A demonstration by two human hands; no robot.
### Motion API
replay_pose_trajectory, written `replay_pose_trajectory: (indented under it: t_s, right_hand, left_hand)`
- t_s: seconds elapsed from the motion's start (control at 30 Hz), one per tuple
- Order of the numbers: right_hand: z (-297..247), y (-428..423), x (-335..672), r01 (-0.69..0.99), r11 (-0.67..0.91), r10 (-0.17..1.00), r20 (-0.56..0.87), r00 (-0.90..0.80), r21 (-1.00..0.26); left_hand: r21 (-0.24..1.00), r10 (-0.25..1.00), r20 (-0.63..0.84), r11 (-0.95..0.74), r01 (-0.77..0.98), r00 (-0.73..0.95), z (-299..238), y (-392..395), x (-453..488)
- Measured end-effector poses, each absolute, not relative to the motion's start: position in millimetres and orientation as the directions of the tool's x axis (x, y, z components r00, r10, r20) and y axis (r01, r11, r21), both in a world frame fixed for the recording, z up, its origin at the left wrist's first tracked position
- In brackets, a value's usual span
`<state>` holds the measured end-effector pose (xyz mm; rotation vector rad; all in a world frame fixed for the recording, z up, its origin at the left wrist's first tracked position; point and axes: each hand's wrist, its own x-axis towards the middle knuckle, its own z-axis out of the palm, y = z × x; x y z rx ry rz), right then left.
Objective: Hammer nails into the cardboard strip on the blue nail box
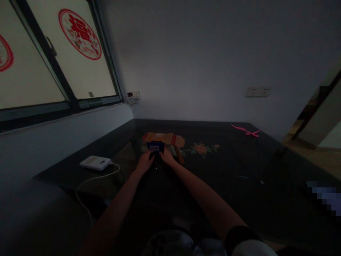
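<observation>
A small dark blue package (155, 146) with a pale printed label stands between my two hands on the dark table. My left hand (145, 160) grips its left side, with the fingers curled against it. On the opposite side, my right hand (167, 156) closes on the right edge. Directly behind the package lies a tan, crumpled-looking packet (162, 137) with red bands. A brown strip-like piece (179, 155) slants down beside my right hand; its kind is unclear in the dim light.
A white power bank (96, 163) with a white cable (98, 175) lies at the table's left edge. Toward the far right corner is a pink ribbon (246, 131). A blurred-out object (326, 197) sits at the right. The dark tabletop (226, 156) meets the wall at the back.
</observation>
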<state>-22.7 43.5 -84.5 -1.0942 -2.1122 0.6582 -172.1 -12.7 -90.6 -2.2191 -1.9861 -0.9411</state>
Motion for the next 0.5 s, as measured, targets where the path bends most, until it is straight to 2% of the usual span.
replay_pose_trajectory:
  t_s: [0.2,0.5]
  right_hand:
    - [-79,43,-23,0.583,0.513,0.845,0.252,-0.471,-0.631]
    - [-74,-3,33,0.548,0.712,0.694,0.322,-0.644,-0.439]
  left_hand:
    - [0.383,0.906,0.424,-0.186,0.905,0.007,-90,-14,-174]
    - [0.346,0.894,0.446,-0.216,0.913,0.043,-92,-14,-173]
